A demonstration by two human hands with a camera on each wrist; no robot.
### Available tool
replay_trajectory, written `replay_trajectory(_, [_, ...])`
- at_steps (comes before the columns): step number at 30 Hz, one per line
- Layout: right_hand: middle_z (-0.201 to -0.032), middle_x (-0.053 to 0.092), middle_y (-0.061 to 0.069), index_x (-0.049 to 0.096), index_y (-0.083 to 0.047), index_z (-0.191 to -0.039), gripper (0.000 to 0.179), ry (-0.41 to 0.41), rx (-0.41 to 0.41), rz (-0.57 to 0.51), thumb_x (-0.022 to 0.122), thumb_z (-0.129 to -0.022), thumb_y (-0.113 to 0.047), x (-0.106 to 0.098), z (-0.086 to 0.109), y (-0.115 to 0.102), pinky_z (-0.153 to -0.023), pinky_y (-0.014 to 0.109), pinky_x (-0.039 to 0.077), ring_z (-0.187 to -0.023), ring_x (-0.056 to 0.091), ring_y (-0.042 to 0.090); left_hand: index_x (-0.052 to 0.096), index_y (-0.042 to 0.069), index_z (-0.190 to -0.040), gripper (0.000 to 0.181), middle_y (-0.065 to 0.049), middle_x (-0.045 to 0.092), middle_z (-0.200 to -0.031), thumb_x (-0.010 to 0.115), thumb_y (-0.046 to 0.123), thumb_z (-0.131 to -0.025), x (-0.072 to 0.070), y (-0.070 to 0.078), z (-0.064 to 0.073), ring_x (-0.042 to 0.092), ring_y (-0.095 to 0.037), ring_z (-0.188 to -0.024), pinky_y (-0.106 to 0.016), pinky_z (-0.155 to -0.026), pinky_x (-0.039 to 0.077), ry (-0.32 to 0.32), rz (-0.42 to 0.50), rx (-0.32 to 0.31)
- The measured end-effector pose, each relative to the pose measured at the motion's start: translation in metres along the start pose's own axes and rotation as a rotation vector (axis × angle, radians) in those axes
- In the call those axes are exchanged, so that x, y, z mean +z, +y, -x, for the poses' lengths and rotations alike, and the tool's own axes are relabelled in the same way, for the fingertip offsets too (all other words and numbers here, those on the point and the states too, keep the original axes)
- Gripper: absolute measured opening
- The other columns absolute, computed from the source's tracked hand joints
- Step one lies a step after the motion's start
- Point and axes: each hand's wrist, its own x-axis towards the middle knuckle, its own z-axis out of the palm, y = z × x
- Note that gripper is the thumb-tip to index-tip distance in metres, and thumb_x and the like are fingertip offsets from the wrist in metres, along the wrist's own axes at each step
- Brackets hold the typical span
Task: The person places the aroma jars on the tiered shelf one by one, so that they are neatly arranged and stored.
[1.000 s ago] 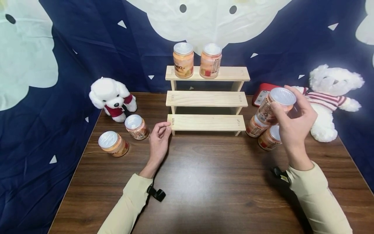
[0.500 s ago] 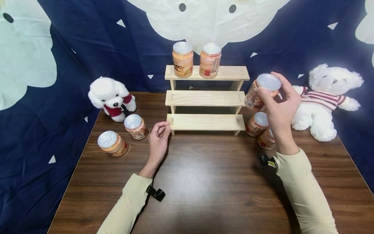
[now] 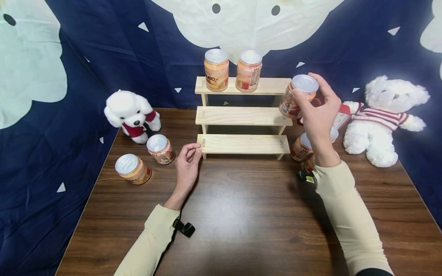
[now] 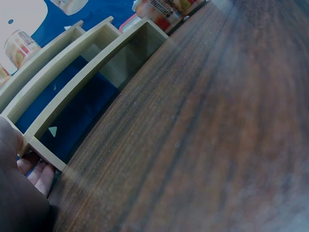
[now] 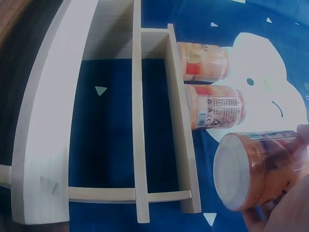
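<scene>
My right hand (image 3: 321, 115) grips a jar (image 3: 289, 102) with orange contents and a silver lid, holding it in the air by the right end of the top tier. In the right wrist view that jar (image 5: 263, 166) is tilted, its pale base toward the stand. A three-tier wooden stand (image 3: 241, 145) is at the table's back. Two similar jars, a left one (image 3: 216, 74) and a right one (image 3: 248, 74), stand on its top tier. My left hand (image 3: 187, 165) holds the left end of the bottom tier, with thumb and fingers about its edge (image 4: 47, 153).
Two jars (image 3: 161, 150) (image 3: 134, 170) stand left of the stand. More jars (image 3: 301, 148) are at its right, partly hidden by my right arm. A white toy dog (image 3: 132, 115), a teddy bear (image 3: 376, 126) and a red clock (image 3: 342, 117) line the back of the wooden table (image 3: 235, 214).
My right hand has lifted the jar up and to the left, away from the jars on the right and over toward the top tier. My left hand stays in place.
</scene>
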Motion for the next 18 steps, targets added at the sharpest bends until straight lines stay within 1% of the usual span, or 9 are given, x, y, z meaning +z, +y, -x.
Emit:
replay_trajectory(4, [-0.111, 0.078, 0.000, 0.082, -0.012, -0.128, 0.043, -0.008, -0.004, 0.011, 0.088, -0.086, -0.013, 0.005, -0.003, 0.003, -0.079, 0.027, 0.054, -0.102, 0.066, 0.018, 0.071, -0.005, -0.123, 0.017, -0.023, 0.078, -0.129, 0.070, 0.004, -0.107, 0.001, 0.003, 0.000, 0.073, -0.008, -0.115, -0.019, -0.100, 0.055, -0.011, -0.015, -0.022])
replay_trajectory(8, [-0.110, 0.078, -0.001, 0.081, -0.011, -0.129, 0.045, -0.015, -0.006, 0.024, 0.089, -0.085, -0.015, 0.010, -0.006, 0.007, -0.078, 0.025, 0.053, -0.103, 0.066, 0.016, 0.070, -0.007, -0.124, 0.019, -0.024, 0.077, -0.130, 0.070, 0.003, -0.108, 0.002, 0.005, 0.001, 0.071, -0.005, -0.114, -0.017, -0.100, 0.054, -0.008, -0.020, -0.036])
replay_trajectory(10, [-0.111, 0.078, 0.000, 0.081, -0.010, -0.130, 0.045, -0.018, -0.004, 0.026, 0.088, -0.085, -0.015, 0.012, -0.009, 0.008, -0.079, 0.025, 0.053, -0.102, 0.066, 0.016, 0.070, -0.007, -0.125, 0.019, -0.025, 0.077, -0.130, 0.070, 0.003, -0.108, 0.002, 0.006, 0.001, 0.071, -0.003, -0.114, -0.016, -0.100, 0.054, -0.008, -0.016, -0.035])
replay_trajectory(15, [-0.117, 0.076, 0.005, 0.079, -0.007, -0.131, 0.045, -0.028, 0.013, 0.004, 0.087, -0.087, -0.012, 0.018, -0.017, 0.008, -0.089, 0.025, 0.056, -0.102, 0.067, 0.019, 0.070, -0.007, -0.124, 0.018, -0.026, 0.077, -0.128, 0.070, 0.002, -0.108, 0.002, 0.006, 0.001, 0.072, -0.003, -0.114, -0.017, -0.100, 0.055, -0.014, -0.004, -0.026])
replay_trajectory(18, [-0.118, 0.075, 0.005, 0.078, -0.007, -0.133, 0.045, -0.039, 0.019, 0.011, 0.087, -0.088, -0.010, 0.022, -0.022, 0.006, -0.092, 0.026, 0.058, -0.104, 0.067, 0.018, 0.070, -0.007, -0.123, 0.018, -0.026, 0.077, -0.128, 0.070, 0.001, -0.108, 0.002, 0.005, 0.001, 0.073, -0.005, -0.114, -0.017, -0.099, 0.055, -0.014, -0.004, -0.021])
